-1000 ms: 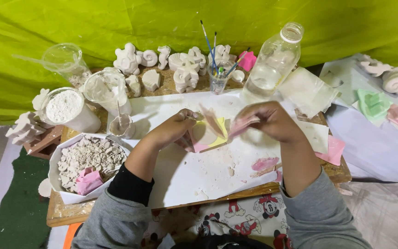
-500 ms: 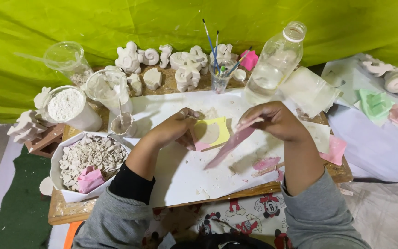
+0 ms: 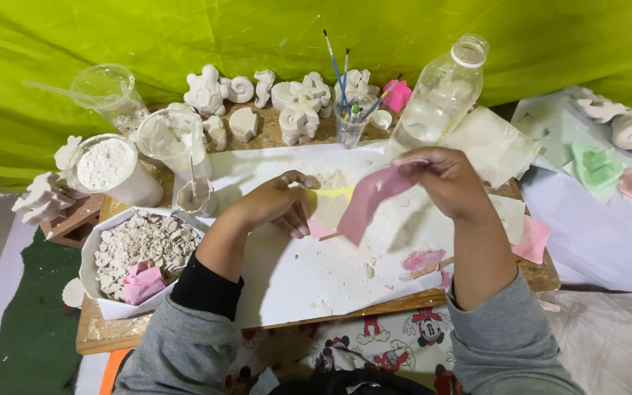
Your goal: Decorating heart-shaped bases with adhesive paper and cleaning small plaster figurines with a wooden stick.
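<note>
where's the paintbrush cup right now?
Head view, back centre of the table: the paintbrush cup stands just left of the clear bottle, right of the white plaster figures.

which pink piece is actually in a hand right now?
The long pink strip, pinched in the right hand and lifted off the white sheet. The other pink pieces lie loose: one in the rubble tray, others at the sheet's right edge.

A clear plastic bottle [image 3: 440, 95] is stood at the far right of the table, beside a cup of paintbrushes [image 3: 349, 121]. White plaster figures [image 3: 279, 102] are lined along the far edge. A tub of white powder [image 3: 111, 168] is set at the left, and a tray of plaster rubble [image 3: 140, 245] is placed nearer.
</note>
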